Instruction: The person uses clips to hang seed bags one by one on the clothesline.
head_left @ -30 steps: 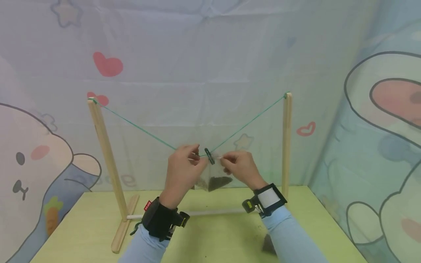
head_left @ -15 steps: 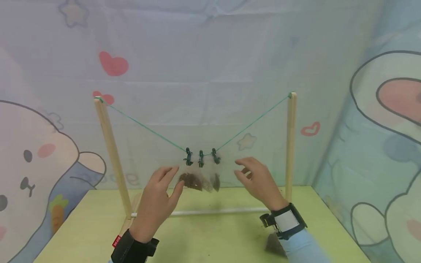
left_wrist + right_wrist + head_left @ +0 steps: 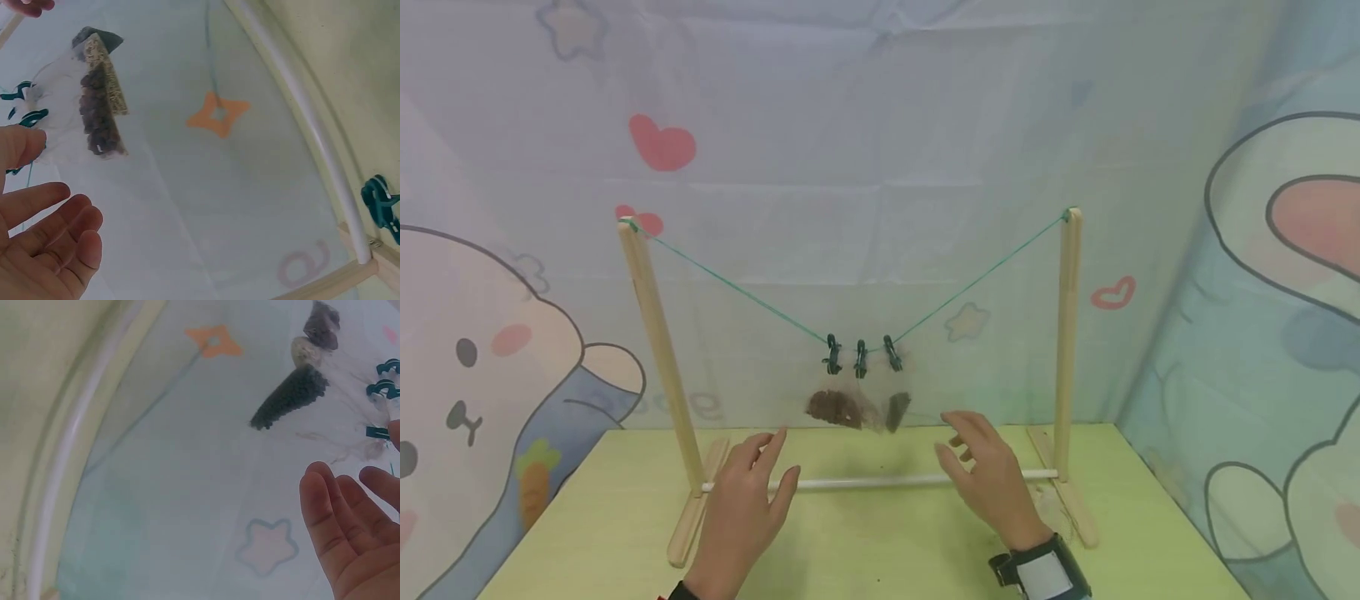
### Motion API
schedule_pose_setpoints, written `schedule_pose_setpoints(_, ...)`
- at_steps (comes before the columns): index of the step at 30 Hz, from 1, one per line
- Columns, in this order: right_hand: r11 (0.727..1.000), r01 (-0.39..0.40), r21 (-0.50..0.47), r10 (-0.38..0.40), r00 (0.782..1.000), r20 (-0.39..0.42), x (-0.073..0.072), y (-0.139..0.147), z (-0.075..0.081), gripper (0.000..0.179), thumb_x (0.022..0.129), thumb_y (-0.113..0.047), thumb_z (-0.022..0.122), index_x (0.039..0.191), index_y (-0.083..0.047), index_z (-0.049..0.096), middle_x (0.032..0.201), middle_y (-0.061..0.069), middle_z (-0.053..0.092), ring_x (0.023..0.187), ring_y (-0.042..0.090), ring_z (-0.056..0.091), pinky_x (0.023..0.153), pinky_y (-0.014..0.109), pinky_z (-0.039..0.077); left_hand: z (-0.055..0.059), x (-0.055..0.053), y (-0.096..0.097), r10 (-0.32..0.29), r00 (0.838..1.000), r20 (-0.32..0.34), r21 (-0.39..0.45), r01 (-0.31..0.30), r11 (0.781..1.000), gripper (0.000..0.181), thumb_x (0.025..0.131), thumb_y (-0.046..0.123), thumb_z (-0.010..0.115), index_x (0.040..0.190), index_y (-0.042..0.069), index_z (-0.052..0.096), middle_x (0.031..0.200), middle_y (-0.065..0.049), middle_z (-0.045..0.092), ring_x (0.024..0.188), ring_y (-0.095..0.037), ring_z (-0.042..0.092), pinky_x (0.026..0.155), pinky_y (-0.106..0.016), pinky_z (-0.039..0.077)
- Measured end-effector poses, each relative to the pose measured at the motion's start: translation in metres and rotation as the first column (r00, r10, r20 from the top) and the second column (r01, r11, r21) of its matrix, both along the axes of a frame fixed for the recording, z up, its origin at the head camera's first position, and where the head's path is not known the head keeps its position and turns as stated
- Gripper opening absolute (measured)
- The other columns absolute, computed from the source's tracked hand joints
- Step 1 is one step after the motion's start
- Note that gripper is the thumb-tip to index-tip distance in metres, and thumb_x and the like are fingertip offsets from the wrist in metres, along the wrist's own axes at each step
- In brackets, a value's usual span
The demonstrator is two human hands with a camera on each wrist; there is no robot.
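Three dark green clips, the middle one point(image 3: 861, 359) among them, hang on a green string point(image 3: 730, 286). Below them hang clear plastic bags: one with dark brown chunks point(image 3: 99, 112), one with pale grain-like bits point(image 3: 110, 76), one with fine dark contents point(image 3: 290, 397). My left hand point(image 3: 745, 500) is below and left of the bags, fingers apart and holding nothing. To their lower right is my right hand point(image 3: 988, 475), its fingers loosely bent around nothing. Neither hand touches the bags or the string in the head view.
Wooden posts, left point(image 3: 658, 358) and right point(image 3: 1067, 350), carry the string. A white rod point(image 3: 880, 482) joins them low down, above the yellow-green table point(image 3: 865, 550). Another green clip point(image 3: 380, 203) lies near the left foot. Something translucent point(image 3: 1054, 505) lies by the right foot point(image 3: 1067, 492).
Both hands have let go at the right-hand clip and bag, drawn apart and come down toward the table. The clips and bags now hang freely from the string.
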State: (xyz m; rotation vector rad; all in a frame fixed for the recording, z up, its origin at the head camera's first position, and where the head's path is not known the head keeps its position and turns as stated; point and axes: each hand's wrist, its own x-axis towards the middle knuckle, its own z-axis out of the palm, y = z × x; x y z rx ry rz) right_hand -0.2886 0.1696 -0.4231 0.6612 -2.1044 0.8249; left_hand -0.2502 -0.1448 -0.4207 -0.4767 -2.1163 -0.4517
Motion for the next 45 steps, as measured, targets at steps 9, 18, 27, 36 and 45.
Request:
schedule_pose_setpoints(9, 1.0, 0.017, -0.026, -0.015, 0.997, 0.076, 0.01, -0.006, -0.028, 0.038, 0.089, -0.005, 0.078, 0.126, -0.001, 0.069, 0.119, 0.014, 0.067, 0.082, 0.021, 0.069, 0.063, 0.022, 0.057, -0.029, 0.0, -0.004, 0.034, 0.998, 0.05, -0.012, -0.034, 0.999, 0.049, 0.077, 0.01, 0.091, 0.12, -0.005, 0.072, 0.11, -0.018, 0.068, 0.085, -0.027, 0.065, 0.058, -0.032, 0.056)
schedule_pose_setpoints(18, 0.999, 0.025, -0.036, -0.018, 0.981, 0.192, 0.013, -0.015, -0.043, 0.034, 0.089, -0.001, 0.078, 0.121, -0.005, 0.071, 0.115, 0.007, 0.068, 0.081, 0.014, 0.068, 0.063, 0.022, 0.056, -0.048, -0.002, -0.008, 0.072, 0.993, 0.097, 0.007, -0.073, 0.997, 0.044, 0.079, 0.01, 0.089, 0.117, -0.007, 0.072, 0.108, -0.018, 0.068, 0.084, -0.027, 0.065, 0.06, -0.033, 0.058)
schedule_pose_setpoints(27, 1.0, 0.013, -0.014, -0.007, 0.943, 0.332, 0.014, -0.038, -0.044, 0.028, 0.09, -0.002, 0.076, 0.117, -0.008, 0.074, 0.11, 0.002, 0.069, 0.08, 0.01, 0.067, 0.064, 0.025, 0.057, -0.048, -0.004, -0.033, 0.151, 0.937, 0.315, 0.084, -0.186, 0.979, 0.039, 0.085, 0.004, 0.082, 0.12, -0.011, 0.069, 0.111, -0.024, 0.066, 0.088, -0.035, 0.067, 0.058, -0.037, 0.059)
schedule_pose_setpoints(36, 0.998, -0.053, 0.032, 0.037, 0.928, 0.37, 0.016, -0.056, -0.044, 0.024, 0.094, -0.006, 0.071, 0.117, -0.008, 0.072, 0.11, 0.003, 0.067, 0.08, 0.014, 0.067, 0.062, 0.02, 0.052, -0.06, -0.012, -0.058, 0.196, 0.835, 0.515, 0.04, -0.251, 0.967, 0.036, 0.086, 0.0, 0.078, 0.117, -0.015, 0.067, 0.111, -0.03, 0.064, 0.098, -0.044, 0.065, 0.066, -0.044, 0.062)
schedule_pose_setpoints(45, 0.988, -0.151, 0.039, 0.123, 0.907, 0.404, 0.017, -0.061, -0.05, 0.022, 0.095, -0.006, 0.068, 0.117, -0.007, 0.071, 0.111, 0.004, 0.067, 0.079, 0.007, 0.065, 0.062, 0.021, 0.052, -0.08, -0.021, -0.068, 0.259, 0.766, 0.588, -0.104, -0.246, 0.964, 0.033, 0.083, 0.004, 0.077, 0.113, -0.01, 0.07, 0.118, -0.028, 0.065, 0.095, -0.044, 0.064, 0.068, -0.054, 0.057)
